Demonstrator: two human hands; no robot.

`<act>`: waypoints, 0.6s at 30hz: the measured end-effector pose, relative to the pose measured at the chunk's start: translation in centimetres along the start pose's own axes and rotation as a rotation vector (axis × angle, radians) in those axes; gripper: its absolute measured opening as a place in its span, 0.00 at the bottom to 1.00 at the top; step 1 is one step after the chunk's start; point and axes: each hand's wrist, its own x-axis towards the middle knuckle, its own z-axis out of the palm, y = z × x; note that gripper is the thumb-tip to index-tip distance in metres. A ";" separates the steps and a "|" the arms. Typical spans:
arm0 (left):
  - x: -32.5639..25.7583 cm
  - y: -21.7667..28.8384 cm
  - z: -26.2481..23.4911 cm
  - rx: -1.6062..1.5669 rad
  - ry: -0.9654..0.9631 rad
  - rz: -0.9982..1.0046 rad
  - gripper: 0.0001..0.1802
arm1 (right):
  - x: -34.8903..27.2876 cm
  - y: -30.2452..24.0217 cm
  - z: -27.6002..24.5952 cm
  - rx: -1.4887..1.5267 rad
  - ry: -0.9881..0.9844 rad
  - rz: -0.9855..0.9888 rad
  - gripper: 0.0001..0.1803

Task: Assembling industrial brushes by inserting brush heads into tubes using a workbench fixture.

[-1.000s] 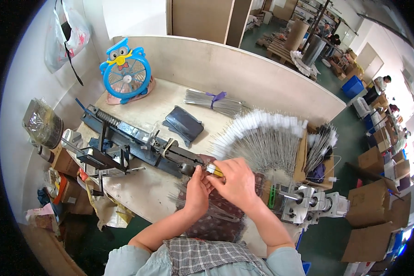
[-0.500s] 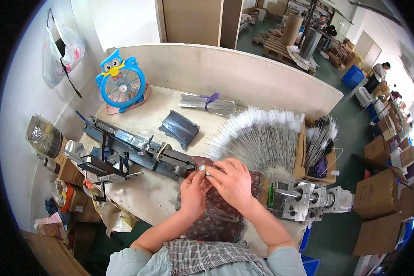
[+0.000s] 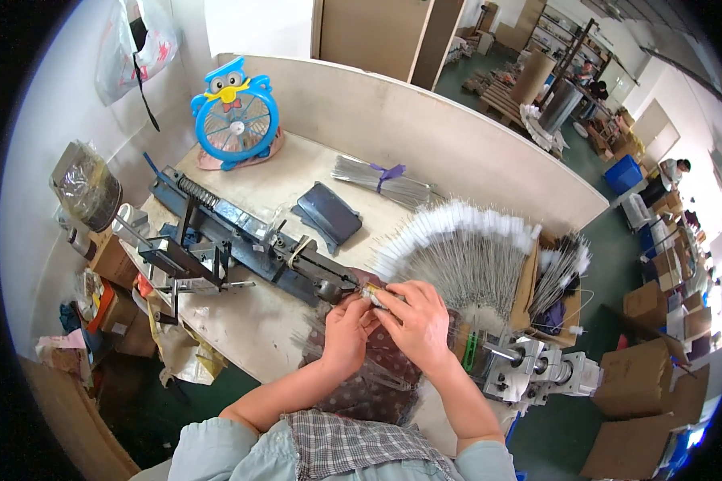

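The person sits at the table (image 3: 249,321) with both hands drawn close together at the near end of a long blue metal jig (image 3: 249,236). The left hand (image 3: 346,330) has its fingers curled in toward the jig's end, and the right hand (image 3: 415,319) lies just beside it, fingertips pinching a small pale piece (image 3: 375,296) where the two hands meet. The right hand's grip looks clamped on that piece. The left hand's grip is bent around something I cannot make out, so I cannot tell whether it is truly closed on anything.

Just behind the hands, a big fan of thin wire stems with white fluffy tips (image 3: 465,248) spreads across the table. A tied bundle of bare wires (image 3: 381,180) lies farther back, near a dark blue folded pouch (image 3: 329,212) and a small blue owl-shaped fan (image 3: 234,112).

To my eye the risks are small. The piece is tiny and held only at the fingertips, so a slight slip could drop it into the person's lap. The right wrist also sits near the fanned stems, and a careless sweep could scatter them or bend the thin wires. Fingers working this close to the jig's metal end could get nipped.
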 end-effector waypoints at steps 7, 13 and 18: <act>0.2 -0.2 -0.7 -0.026 0.027 -0.020 0.09 | 0.1 -0.1 0.0 -0.015 -0.035 -0.011 0.16; -0.1 0.1 -0.2 -0.038 0.048 -0.043 0.09 | -0.6 -0.1 -0.3 -0.004 0.039 -0.010 0.16; -0.4 0.4 0.5 -0.032 0.016 0.024 0.07 | -0.8 -0.4 0.5 -0.065 0.080 0.027 0.16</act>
